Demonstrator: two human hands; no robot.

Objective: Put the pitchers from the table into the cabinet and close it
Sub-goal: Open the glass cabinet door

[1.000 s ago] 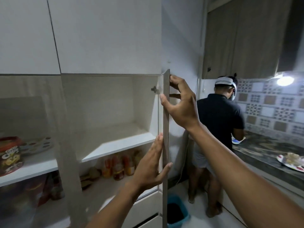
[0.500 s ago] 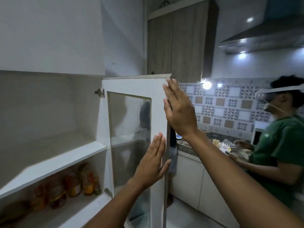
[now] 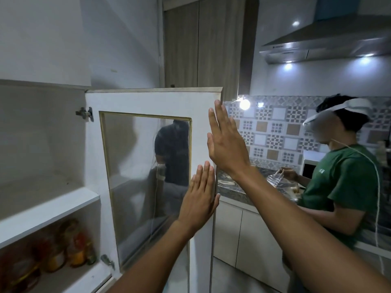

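The white cabinet [image 3: 42, 132] stands open on the left, its upper shelf [image 3: 48, 212] bare. Its glass-paned door [image 3: 148, 104] is swung out wide toward me. My left hand [image 3: 200, 199] lies flat, fingers straight, against the door's free edge low down. My right hand [image 3: 226, 142] is flat with fingers extended near the same edge higher up. Neither hand holds anything. No pitcher and no table are in view.
Several jars [image 3: 63, 250] stand on the lower shelf. A person in a green shirt [image 3: 347, 187] works at the dark counter [image 3: 237, 187] on the right, under a range hood [image 3: 325, 45]. A wooden wall cabinet [image 3: 201, 43] hangs behind the door.
The door has swung from edge-on to wide open. My right hand has let go of its edge and now lies flat. My view has turned to the right.
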